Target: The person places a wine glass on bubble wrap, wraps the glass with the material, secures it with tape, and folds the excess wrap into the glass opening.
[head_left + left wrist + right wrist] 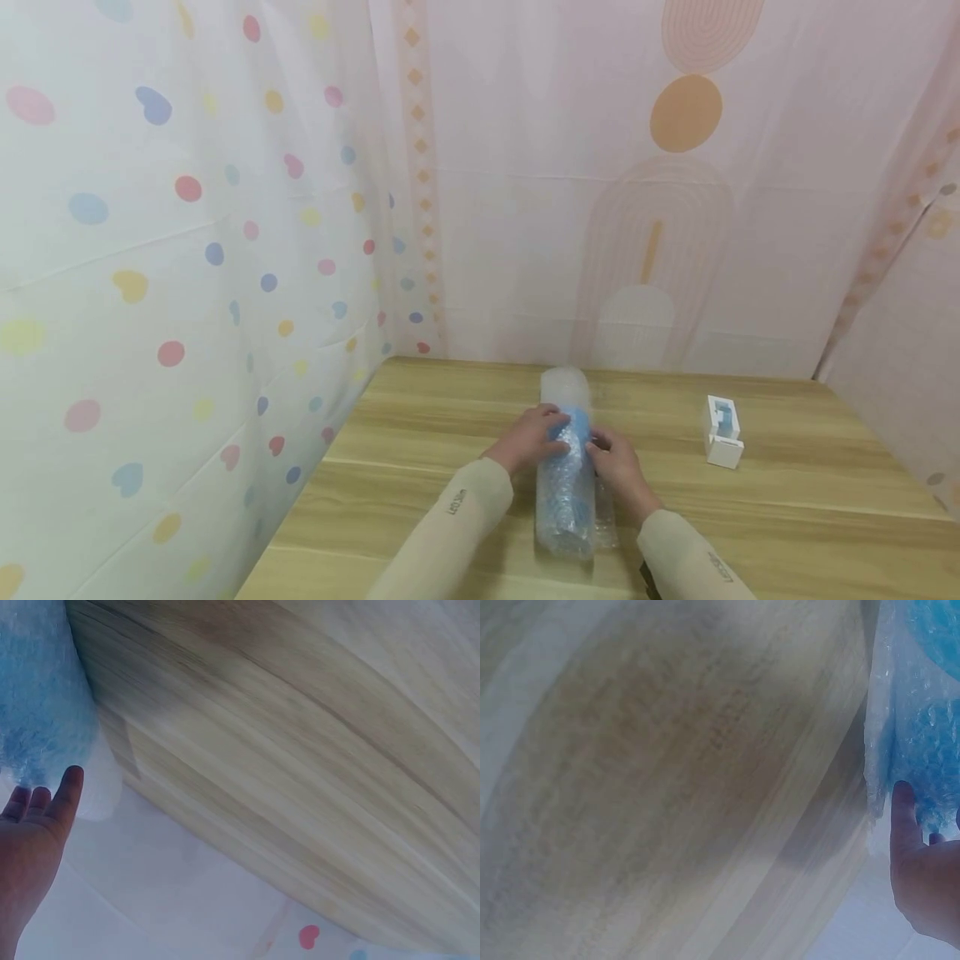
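hands: 2 | bubble-wrapped roll: 1 | box: 1 | table: 1

Smooth cream sleeves carry small dark lettering near their cuffs.

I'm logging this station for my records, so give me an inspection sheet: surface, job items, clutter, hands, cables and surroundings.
Surface: wood-grain tabletop.
Job items: bubble-wrapped roll, lying lengthwise away from the person, blue showing through; a clear flap of wrap sticks out at its right.
Clutter: white box with a bluish part, right of the roll and apart from it.
Left hand: fingers rest on the roll's left side.
Right hand: touches the roll's right side.
Cables: nothing seen for certain; a dark strip by the right sleeve is unclear.
Surroundings: dotted curtain at left, arch-patterned curtain behind.
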The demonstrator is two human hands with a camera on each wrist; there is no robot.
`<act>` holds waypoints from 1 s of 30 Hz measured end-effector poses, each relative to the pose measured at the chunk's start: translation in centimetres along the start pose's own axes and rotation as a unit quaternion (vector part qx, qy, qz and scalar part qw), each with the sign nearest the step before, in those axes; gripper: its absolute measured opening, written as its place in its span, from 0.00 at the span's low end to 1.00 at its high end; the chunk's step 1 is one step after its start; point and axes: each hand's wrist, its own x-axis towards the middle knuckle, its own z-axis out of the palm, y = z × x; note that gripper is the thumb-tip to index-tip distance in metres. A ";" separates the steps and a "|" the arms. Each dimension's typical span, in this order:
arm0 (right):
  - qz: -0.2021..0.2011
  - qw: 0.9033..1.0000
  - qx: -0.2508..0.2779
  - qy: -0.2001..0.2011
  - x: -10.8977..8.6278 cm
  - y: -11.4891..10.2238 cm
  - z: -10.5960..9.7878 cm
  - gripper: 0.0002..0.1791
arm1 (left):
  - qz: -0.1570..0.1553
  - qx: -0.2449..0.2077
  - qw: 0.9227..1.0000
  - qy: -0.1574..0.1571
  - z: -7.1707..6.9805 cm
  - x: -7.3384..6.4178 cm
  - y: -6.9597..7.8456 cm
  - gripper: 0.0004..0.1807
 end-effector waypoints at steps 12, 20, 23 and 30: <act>0.003 1.000 -0.019 -0.017 -0.1 0.3 -0.5 0.22 | -0.008 0.031 0.999 -0.009 -0.1 0.1 0.9 0.27; 0.005 0.999 -0.040 -0.018 -0.1 0.2 -0.6 0.23 | 0.002 0.036 0.999 -0.011 -0.1 0.2 0.8 0.27; 0.006 0.999 -0.037 -0.018 -0.1 0.3 -0.6 0.23 | -0.002 0.038 0.999 -0.016 0.0 0.2 0.8 0.27; 0.002 0.999 -0.024 -0.026 -0.1 0.5 -0.7 0.25 | -0.011 0.055 0.998 -0.021 0.0 0.5 1.0 0.26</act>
